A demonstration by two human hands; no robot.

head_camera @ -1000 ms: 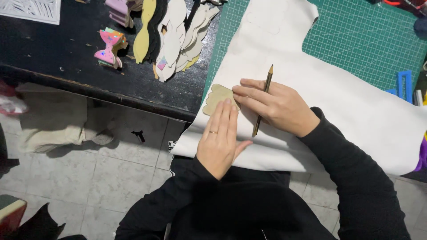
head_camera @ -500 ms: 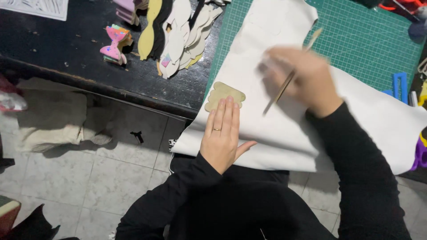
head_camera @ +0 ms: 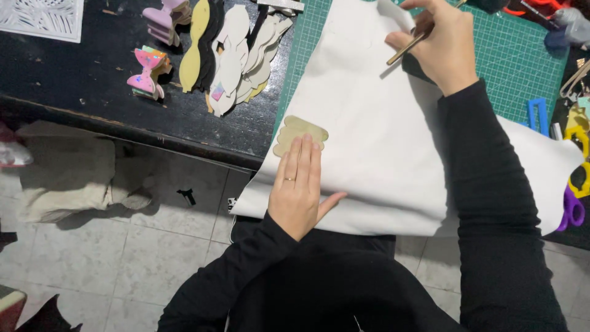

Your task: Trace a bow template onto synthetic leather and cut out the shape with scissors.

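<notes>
left hand (head_camera: 299, 187) lies flat with fingers stretched out, its grip open, pressing a tan cardboard template (head_camera: 297, 131) down onto the near left part of a white sheet of material (head_camera: 375, 141). right hand (head_camera: 444, 44) has its grip closed around a pencil (head_camera: 413, 44), held slanted over the far edge of the same sheet, well apart from the template. the sheet lies over a green cutting mat (head_camera: 510, 55) on the dark table (head_camera: 74, 80), its near edge hanging past the table's edge. a row of flat bow-shaped cutouts (head_camera: 230, 55) and a pink bow (head_camera: 146, 72) sit on the table to the left.
</notes>
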